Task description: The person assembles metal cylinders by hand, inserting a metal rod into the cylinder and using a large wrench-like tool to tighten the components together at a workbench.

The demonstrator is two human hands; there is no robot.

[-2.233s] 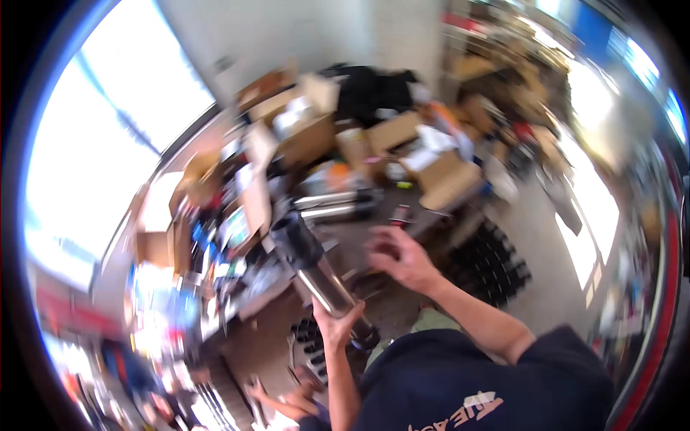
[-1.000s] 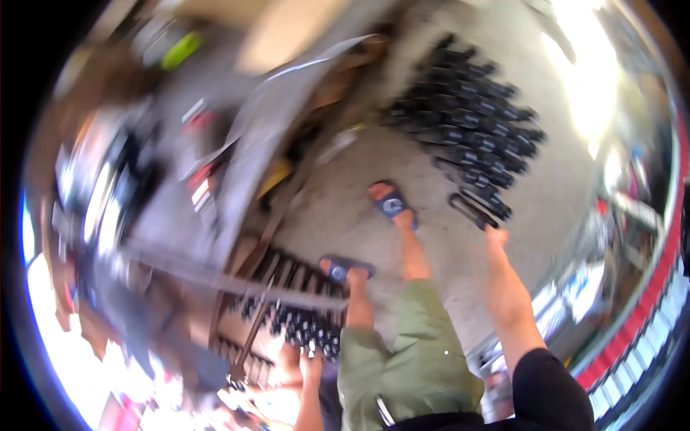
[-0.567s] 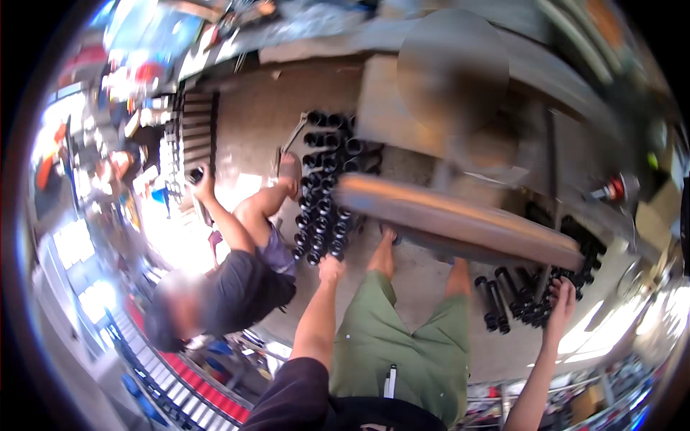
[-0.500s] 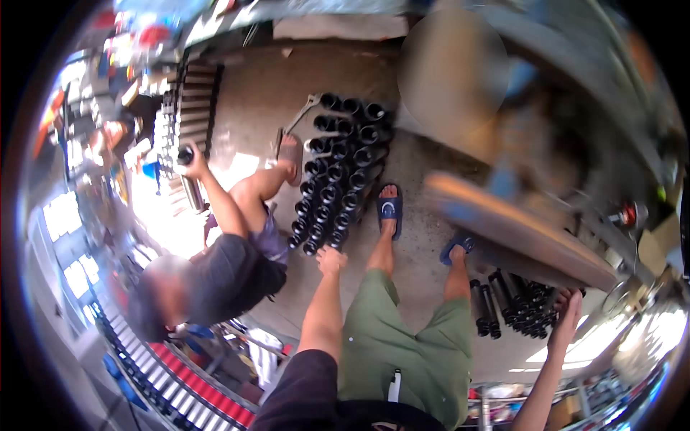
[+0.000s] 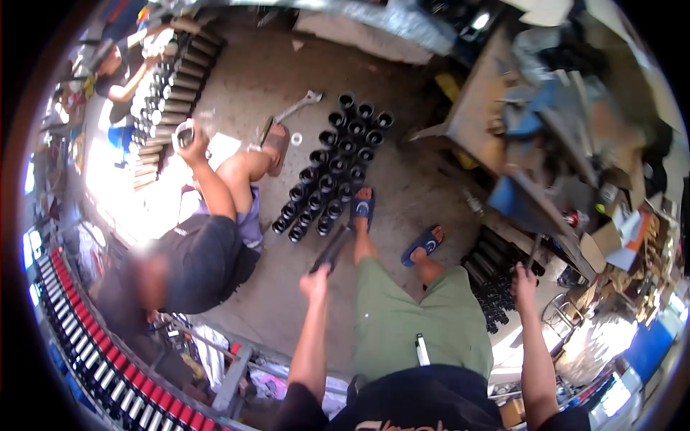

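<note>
My left hand (image 5: pixel 314 284) is closed round the end of a black tube (image 5: pixel 332 250), which is blurred and tilts away toward my left foot. Just beyond it, black tubes (image 5: pixel 338 165) stand upright in close rows on the floor, open ends up. Out to the right, my right hand (image 5: pixel 525 286) is closed on a thin rod (image 5: pixel 534 251) pointing up past the fingers; what kind of tool it is does not show clearly. Beside that hand lie several more black tubes (image 5: pixel 490 260), bundled close to my right foot.
A seated co-worker (image 5: pixel 208 251) on the left holds a tube (image 5: pixel 185 135). A wrench (image 5: pixel 298 106) and white ring (image 5: pixel 297 138) lie on the floor. Another person (image 5: pixel 118 79) works by a rack of tubes (image 5: pixel 183 93). A cluttered metal bench (image 5: pixel 474 108) stands right; a roller conveyor (image 5: pixel 108 352) curves lower left.
My left hand has come back from the standing tubes and now has a tube in it. My right hand now grips a rod. The view has shifted, and my feet appear closer together.
</note>
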